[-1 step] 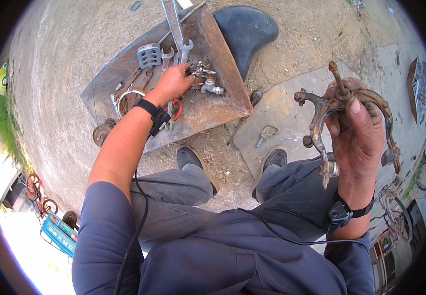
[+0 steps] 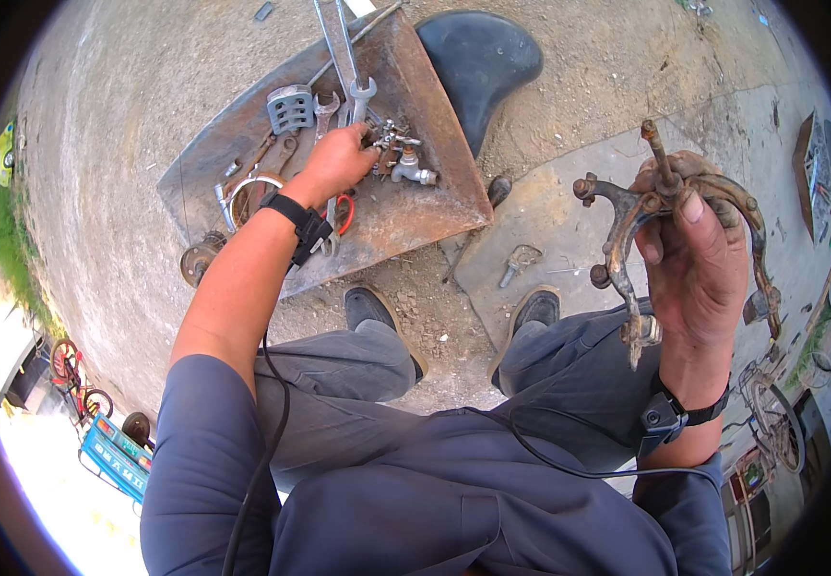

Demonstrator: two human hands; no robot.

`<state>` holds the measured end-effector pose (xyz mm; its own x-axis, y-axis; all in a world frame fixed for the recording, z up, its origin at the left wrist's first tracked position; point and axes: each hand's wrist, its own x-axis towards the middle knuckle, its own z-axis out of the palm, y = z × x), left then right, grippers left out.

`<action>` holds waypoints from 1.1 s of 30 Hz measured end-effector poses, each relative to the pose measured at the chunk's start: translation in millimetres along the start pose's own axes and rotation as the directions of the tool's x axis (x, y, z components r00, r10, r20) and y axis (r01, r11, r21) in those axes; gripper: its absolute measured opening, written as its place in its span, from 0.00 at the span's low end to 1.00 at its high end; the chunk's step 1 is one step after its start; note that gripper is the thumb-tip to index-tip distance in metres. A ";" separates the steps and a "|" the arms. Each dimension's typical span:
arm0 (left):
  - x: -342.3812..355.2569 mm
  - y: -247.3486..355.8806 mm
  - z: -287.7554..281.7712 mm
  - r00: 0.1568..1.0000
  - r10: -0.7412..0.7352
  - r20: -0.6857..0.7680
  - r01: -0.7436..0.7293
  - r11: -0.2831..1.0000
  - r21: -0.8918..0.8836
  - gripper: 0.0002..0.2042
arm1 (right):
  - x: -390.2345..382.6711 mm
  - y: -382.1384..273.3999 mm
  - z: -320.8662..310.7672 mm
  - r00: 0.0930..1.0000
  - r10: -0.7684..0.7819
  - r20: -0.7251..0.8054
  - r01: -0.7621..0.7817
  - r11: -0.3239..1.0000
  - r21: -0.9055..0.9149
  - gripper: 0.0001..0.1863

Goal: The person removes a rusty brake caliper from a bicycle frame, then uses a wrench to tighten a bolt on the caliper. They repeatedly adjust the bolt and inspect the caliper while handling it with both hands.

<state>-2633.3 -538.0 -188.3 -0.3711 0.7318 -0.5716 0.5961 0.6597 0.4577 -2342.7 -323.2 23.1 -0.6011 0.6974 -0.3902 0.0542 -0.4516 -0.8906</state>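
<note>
The right hand (image 2: pixel 699 264), raised, is closed around the upper part of a rusty brake caliper (image 2: pixel 648 204), its thumb pressed against the metal. The caliper's two curved arms hang down on either side of this hand, and a bolt sticks up beside the thumb.

The left hand (image 2: pixel 339 161) reaches well out to the other side, its fingers bent down at a cluster of small metal parts (image 2: pixel 391 136) in a rusty tray (image 2: pixel 435 213); the fingertips are hidden, so I cannot tell whether they pinch anything. Just right of that hand lies a grey tap (image 2: pixel 408 171); just beyond it, an open-ended wrench (image 2: pixel 362 101); farther left, a slotted grey pedal (image 2: pixel 291 109). A red-handled tool (image 2: pixel 344 213) sits near its wrist. Beyond it to the right, outside the tray, is a black saddle (image 2: pixel 483 62).
</note>
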 end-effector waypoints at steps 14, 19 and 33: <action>2.2 14.6 -57.8 0.991 -0.124 0.041 0.128 0.865 -0.485 0.15 | 3.2 -1.0 1.1 1.000 0.025 0.011 -0.025 1.000 -0.009 0.20; -34.6 64.1 -131.0 0.998 -0.056 -0.021 0.034 0.814 -0.580 0.13 | 12.7 -2.3 8.3 0.998 0.059 0.039 -0.055 0.995 -0.087 0.19; -141.3 144.3 -140.6 0.984 0.029 -0.175 -0.154 0.627 -0.764 0.10 | 24.1 -8.9 52.0 0.949 -0.204 0.242 0.255 0.946 -0.202 0.13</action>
<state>-2595.0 -522.2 54.3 -0.4729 0.7690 -0.4302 -0.1130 0.4313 0.8951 -2399.1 -331.3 33.8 -0.7739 0.6193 -0.1324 0.0595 -0.1370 -0.9888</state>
